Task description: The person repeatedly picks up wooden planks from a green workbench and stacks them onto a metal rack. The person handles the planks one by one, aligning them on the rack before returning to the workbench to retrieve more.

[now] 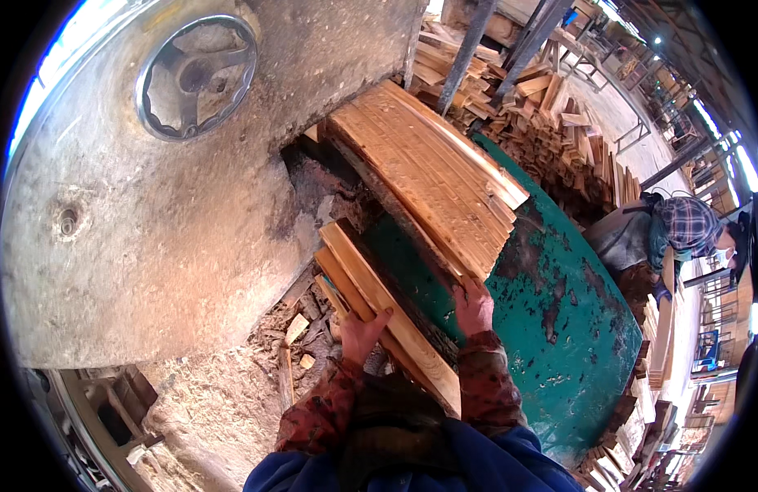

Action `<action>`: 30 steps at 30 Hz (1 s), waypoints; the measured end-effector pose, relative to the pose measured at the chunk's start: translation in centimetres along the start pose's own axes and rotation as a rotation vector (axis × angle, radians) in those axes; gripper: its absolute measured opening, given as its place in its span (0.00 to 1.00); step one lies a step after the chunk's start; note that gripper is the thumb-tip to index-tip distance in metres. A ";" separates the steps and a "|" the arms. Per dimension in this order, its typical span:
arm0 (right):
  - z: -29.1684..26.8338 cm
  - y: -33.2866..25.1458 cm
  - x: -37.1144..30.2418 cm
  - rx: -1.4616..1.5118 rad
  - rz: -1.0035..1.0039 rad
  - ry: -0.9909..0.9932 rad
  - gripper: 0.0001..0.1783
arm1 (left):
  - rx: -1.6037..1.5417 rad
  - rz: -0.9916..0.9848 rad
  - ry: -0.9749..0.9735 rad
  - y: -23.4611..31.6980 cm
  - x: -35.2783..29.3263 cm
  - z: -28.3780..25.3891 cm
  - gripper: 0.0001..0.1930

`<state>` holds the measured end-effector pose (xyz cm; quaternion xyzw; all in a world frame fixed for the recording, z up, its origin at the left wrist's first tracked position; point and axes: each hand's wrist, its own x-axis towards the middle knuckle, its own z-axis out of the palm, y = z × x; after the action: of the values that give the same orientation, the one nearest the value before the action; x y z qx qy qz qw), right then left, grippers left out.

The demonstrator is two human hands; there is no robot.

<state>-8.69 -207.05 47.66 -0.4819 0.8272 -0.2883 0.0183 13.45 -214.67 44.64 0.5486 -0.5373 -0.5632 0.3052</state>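
My left hand (364, 334) is closed on a few long wooden boards (395, 317), its thumb lying across their top edge. These boards slant from the machine down toward my body, in front of my waist. To their right, a tight row of sawn boards (428, 168) stands on edge on the green metal table (559, 303). My right hand (475, 307) grips the near end of the row's left outermost board, a dark-edged one; part of its fingers is hidden behind the wood. A dark gap separates the row from the boards at my left hand.
A large dusty machine housing with a handwheel (196, 75) fills the left side. Wood scraps (297, 328) and sawdust (207, 418) lie below it. Behind the table is a big heap of cut wood (551, 123). A co-worker (682, 230) in a plaid head covering bends over at right.
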 end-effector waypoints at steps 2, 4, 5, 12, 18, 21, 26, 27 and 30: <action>-0.5 0.8 -0.6 0.000 -0.072 -0.010 0.14 | -0.010 -0.043 -0.018 -0.7 0.0 0.2 0.22; -0.3 0.4 -0.9 0.040 -0.018 -0.045 0.14 | -0.046 -0.094 -0.047 -1.1 0.2 0.3 0.22; -0.4 0.1 -1.1 0.054 0.018 -0.066 0.14 | -0.062 -0.092 -0.061 -0.7 0.1 0.2 0.22; 1.5 -1.0 3.9 -0.037 0.002 -0.104 0.20 | -0.078 -0.032 -0.009 -0.9 0.3 0.6 0.21; -0.1 -0.2 2.4 0.219 0.116 -0.117 0.19 | -0.083 -0.112 -0.057 -0.3 0.5 0.6 0.20; -2.5 -0.2 -0.6 0.319 0.188 -0.122 0.19 | -0.136 -0.107 -0.086 -1.8 0.6 0.3 0.18; -7.6 0.3 -6.5 0.479 0.358 -0.227 0.17 | -0.314 -0.013 -0.096 0.5 0.1 0.4 0.13; -8.2 0.6 -7.6 0.440 0.368 -0.260 0.17 | -0.303 0.002 -0.106 1.0 -0.1 0.0 0.13; -9.2 1.3 -11.0 0.359 0.406 -0.354 0.17 | -0.316 -0.010 -0.077 -1.1 0.1 -0.4 0.13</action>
<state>-6.64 -193.43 51.98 -0.3385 0.8264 -0.3320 0.3036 14.07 -214.59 43.69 0.4742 -0.4506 -0.6630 0.3641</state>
